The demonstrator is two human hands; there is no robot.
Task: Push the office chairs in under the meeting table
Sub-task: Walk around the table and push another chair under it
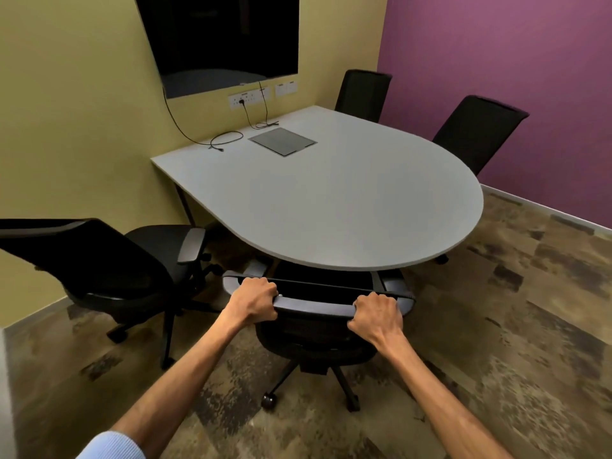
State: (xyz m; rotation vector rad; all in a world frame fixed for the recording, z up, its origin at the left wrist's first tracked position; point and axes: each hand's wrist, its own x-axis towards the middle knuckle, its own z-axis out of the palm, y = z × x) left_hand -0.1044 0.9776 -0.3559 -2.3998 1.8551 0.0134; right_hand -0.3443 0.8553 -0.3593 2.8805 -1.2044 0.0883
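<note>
Head view: your left hand and right hand clamp top rail of near chair, 6 o'clock of meeting table, seat partly under. Castors roll easily; backrest likely flexes. Push low, evenly.

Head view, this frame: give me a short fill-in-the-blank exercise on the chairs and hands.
1. Both the left hand and the right hand grip the top of the nearest chair, so the number of hands on it is ____.
2. The chair at the left stands clear of the meeting table, turned ____ to it.
3. The two far chairs stand before a wall coloured ____.

Missing words: two; sideways; purple
</note>
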